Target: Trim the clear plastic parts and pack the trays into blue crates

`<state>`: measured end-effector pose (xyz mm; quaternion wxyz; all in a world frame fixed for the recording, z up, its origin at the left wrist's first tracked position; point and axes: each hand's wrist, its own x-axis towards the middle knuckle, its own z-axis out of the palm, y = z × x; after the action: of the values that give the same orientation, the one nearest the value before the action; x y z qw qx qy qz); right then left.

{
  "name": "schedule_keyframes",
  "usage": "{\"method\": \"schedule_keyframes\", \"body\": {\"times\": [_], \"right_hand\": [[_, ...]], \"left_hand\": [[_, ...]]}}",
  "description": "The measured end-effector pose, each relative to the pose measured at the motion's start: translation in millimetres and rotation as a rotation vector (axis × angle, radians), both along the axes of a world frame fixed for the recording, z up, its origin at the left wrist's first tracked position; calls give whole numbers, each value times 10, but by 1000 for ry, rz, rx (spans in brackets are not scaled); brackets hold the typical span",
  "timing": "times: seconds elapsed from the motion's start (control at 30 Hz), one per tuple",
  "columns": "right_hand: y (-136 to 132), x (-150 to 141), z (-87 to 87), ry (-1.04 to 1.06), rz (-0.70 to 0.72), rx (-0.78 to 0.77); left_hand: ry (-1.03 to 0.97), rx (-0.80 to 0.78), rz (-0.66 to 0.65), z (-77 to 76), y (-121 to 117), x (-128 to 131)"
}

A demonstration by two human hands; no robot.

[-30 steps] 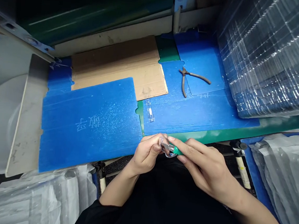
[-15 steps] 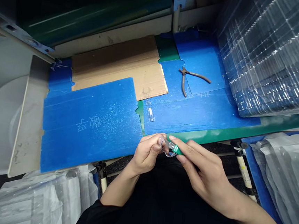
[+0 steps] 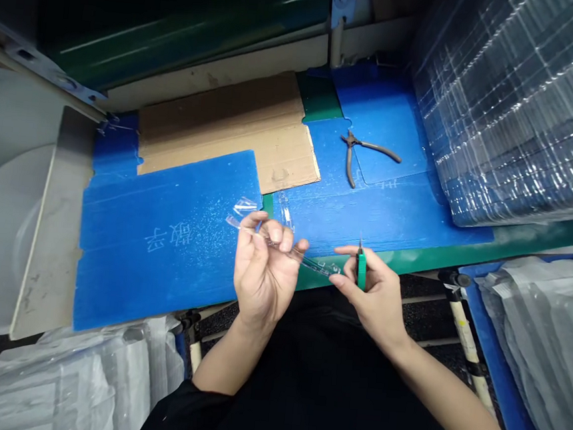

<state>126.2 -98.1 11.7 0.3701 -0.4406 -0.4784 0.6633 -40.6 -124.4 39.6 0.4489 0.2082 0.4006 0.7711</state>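
Note:
My left hand [image 3: 266, 267] is palm-up, its fingers curled around a clear plastic strip [image 3: 312, 264]. One end of the strip sticks out past the fingers on the left; the other reaches right to my right hand [image 3: 377, 300]. That hand has a green-handled knife [image 3: 360, 272] in its fingers, the thin blade pointing up and away. Its thumb and fingertips are by the strip's right end; whether they pinch it I cannot tell. Just beyond my left hand lies another clear plastic piece [image 3: 286, 214] on the blue sheet [image 3: 326, 225].
Grey-handled pliers [image 3: 352, 155] lie spread on the right blue sheet. Cardboard [image 3: 224, 126] and another blue sheet [image 3: 163, 244] cover the left. A tall stack of clear plastic [image 3: 519, 128] stands at right. Wrapped bundles [image 3: 543, 318] sit below the table edge; a green roller [image 3: 192, 33] is behind.
My left hand has turned palm-up and lifted, bringing the clear strip into fuller view. My right hand has drawn back from it and turned the green knife upright.

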Motion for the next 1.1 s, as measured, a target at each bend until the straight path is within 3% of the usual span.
{"method": "schedule_keyframes", "body": {"times": [0.1,0.2,0.27,0.33,0.43,0.5,0.57,0.67,0.83,0.93,1.1], "right_hand": [[-58,-64,-34,191,-6,-204],[-57,-65,-53,305,-76,-325],[-20,-22,-58,268,-145,-294],[24,39,-51,173,-180,-211],[65,115,1,32,-146,-36],[61,145,61,-58,-81,129],[40,175,131,-142,7,307],[3,257,241,-228,94,468],[-6,463,385,-480,202,679],[-14,533,431,-608,274,815],[-71,530,460,-652,318,919]], "left_hand": [[34,16,53,-56,-5,13],[263,-81,77,-155,-44,10],[620,-122,144,-211,-73,-19],[1122,-43,178,-236,-92,-57],[1815,182,47,-200,-82,-86],[2047,280,-61,-150,-50,-84],[2087,323,-153,-108,-16,-84],[1972,273,-237,-95,6,-118],[1682,218,-111,-138,-48,-240],[1666,265,-79,-136,-82,-290],[1672,302,-34,-100,-85,-301]]}}
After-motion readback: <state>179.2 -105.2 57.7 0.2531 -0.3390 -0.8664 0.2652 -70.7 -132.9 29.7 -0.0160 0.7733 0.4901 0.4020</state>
